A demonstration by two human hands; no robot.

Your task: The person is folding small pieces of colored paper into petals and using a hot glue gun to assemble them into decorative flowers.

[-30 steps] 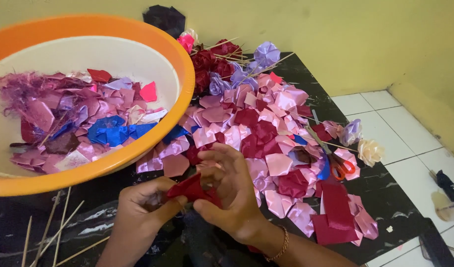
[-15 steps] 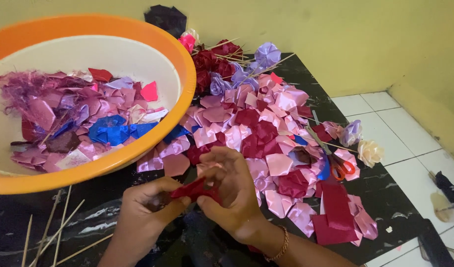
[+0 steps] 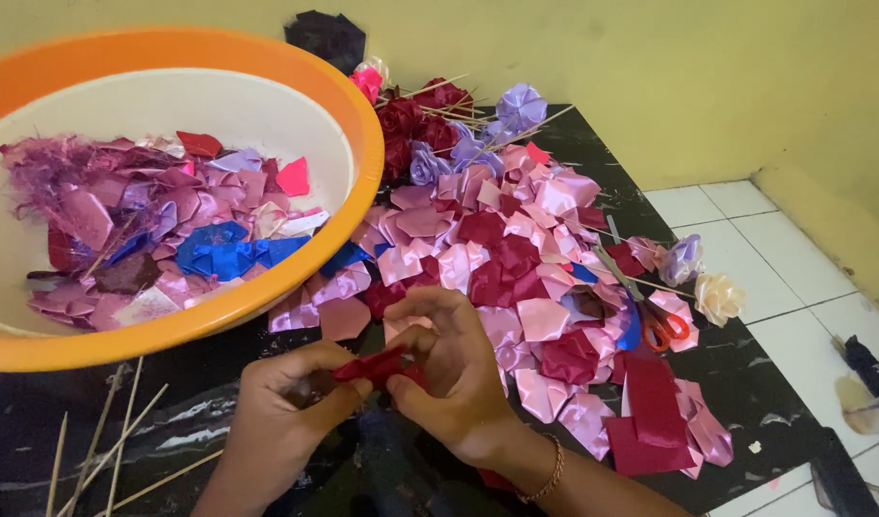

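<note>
My left hand and my right hand meet low in the middle of the head view, both pinching one dark red folded ribbon piece between thumbs and fingers. A bracelet circles my right wrist. Just beyond the hands lies a heap of folded pink and dark red ribbon petals on a black mat. Finished ribbon roses on sticks, red and lilac, lie at the heap's far end.
A large orange-rimmed bowl with pink, purple and blue ribbon scraps fills the upper left. Thin wooden sticks lie at lower left. Red-handled scissors and two loose ribbon roses sit right of the heap. White tiled floor at right.
My fingers have worked the red ribbon piece, shifting it slightly left between the two hands. The hands stay in the same spot.
</note>
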